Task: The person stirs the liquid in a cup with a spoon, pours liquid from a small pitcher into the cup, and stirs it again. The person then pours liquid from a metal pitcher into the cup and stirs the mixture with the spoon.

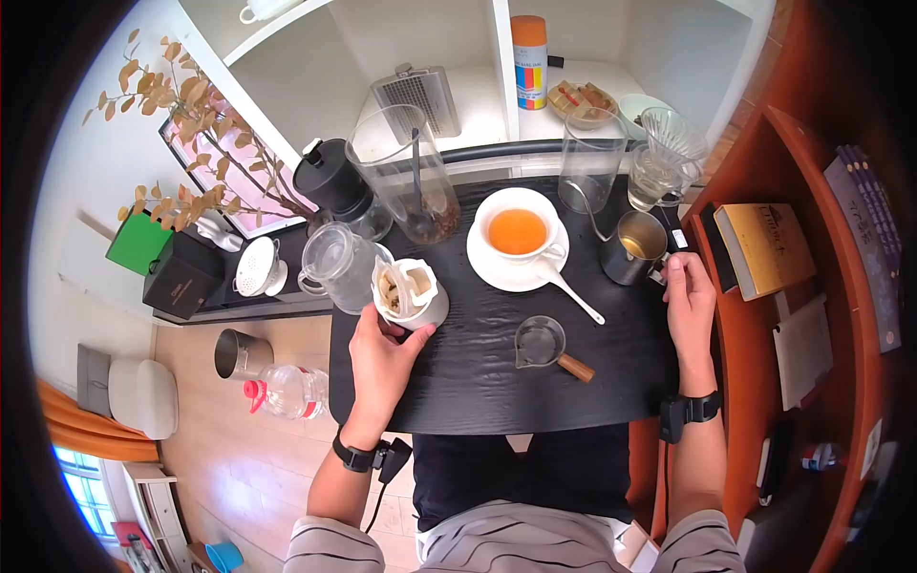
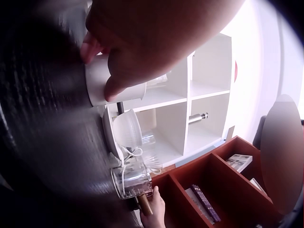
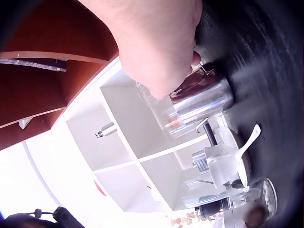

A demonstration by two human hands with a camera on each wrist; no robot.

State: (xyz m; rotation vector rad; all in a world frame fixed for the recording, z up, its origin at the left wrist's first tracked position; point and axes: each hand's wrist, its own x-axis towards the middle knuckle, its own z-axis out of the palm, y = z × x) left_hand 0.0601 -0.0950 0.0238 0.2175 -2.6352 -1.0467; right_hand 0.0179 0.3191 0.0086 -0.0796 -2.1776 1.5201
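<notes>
My left hand [image 1: 382, 361] holds a white cup [image 1: 432, 311] low on its near side, thumb and fingers spread around it. A paper drip coffee bag [image 1: 413, 279] with dark grounds hangs in the cup's mouth. In the left wrist view the cup [image 2: 97, 84] stands at the black tabletop. On the right, my right hand [image 1: 692, 298] grips the handle of a steel gooseneck kettle [image 1: 623, 267], whose thin spout points left. The right wrist view shows the kettle's shiny side [image 3: 206, 102]; the hand covers most of its handle.
A white teacup [image 1: 517, 202] of orange-brown liquid sits on a saucer with a white spoon [image 1: 578, 296]. Nearer lies a small glass measuring cup [image 1: 541, 341] with a wooden handle. A glass jug [image 1: 336, 263], a black grinder [image 1: 334, 181] and tall glass containers [image 1: 406, 158] line the back.
</notes>
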